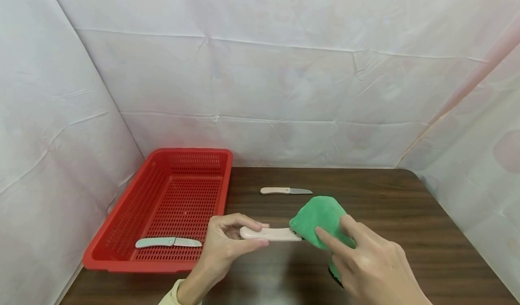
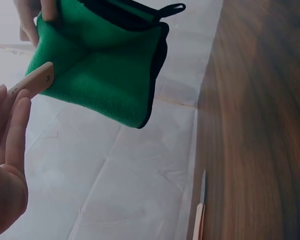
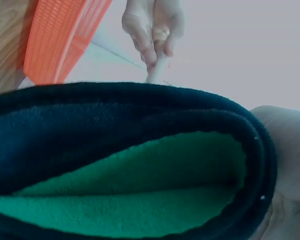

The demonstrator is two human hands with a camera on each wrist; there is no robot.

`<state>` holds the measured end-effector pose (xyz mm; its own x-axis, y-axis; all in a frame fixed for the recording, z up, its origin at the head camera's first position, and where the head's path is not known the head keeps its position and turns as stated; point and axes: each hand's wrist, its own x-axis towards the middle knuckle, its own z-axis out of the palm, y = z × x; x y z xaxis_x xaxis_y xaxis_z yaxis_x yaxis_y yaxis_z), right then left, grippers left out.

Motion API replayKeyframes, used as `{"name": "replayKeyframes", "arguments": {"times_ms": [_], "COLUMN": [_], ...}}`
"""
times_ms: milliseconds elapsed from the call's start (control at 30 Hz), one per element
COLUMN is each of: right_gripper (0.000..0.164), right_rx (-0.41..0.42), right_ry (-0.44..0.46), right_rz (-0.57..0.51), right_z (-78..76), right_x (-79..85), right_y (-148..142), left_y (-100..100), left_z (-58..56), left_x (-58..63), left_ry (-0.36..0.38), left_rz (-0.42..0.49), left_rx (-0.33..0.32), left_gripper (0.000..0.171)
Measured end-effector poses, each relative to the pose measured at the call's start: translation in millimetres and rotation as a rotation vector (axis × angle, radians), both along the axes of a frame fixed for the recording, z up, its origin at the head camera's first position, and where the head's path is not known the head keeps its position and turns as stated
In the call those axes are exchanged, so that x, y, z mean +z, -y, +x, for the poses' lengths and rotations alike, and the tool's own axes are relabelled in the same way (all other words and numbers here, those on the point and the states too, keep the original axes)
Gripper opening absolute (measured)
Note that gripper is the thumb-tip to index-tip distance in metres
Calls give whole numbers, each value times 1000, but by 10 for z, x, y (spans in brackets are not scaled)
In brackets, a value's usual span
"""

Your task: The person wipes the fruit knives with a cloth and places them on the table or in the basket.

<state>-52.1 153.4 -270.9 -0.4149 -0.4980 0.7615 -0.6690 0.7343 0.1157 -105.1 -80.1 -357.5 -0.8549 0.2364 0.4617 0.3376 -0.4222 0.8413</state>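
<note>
My left hand (image 1: 227,242) pinches the pale handle of a folding knife (image 1: 278,234) between thumb and fingers, above the table. The knife's blade is hidden in a green cloth (image 1: 321,219) with dark edging. My right hand (image 1: 369,255) grips that cloth around the blade end, index finger laid along it. In the left wrist view the folded cloth (image 2: 105,75) hangs past the handle's end, a small loop at its edge. The right wrist view is mostly filled by the cloth's folds (image 3: 140,210).
A red perforated basket (image 1: 142,266) stands at the left, with an unfolded knife (image 1: 162,242) with a pale handle in it. Behind my hands, another unfolded knife (image 1: 280,191) lies on the dark wooden table (image 1: 386,196). White sheeting (image 1: 284,84) encloses the back and sides.
</note>
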Motion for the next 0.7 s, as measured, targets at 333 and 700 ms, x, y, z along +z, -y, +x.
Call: {"name": "replayKeyframes", "arguments": {"times_ms": [333, 700], "right_gripper": [42, 45], "right_rx": [6, -53], "right_ry": [59, 72], "right_rz": [80, 82], "right_z": [-21, 14], "right_x": [-172, -228], "right_y": [-62, -194], "left_y": [31, 124], "left_z": [37, 58], "left_x": [15, 12], "left_ry": [28, 57], "left_rz": [4, 32], "left_rx": [22, -11], "left_gripper": [22, 26]}}
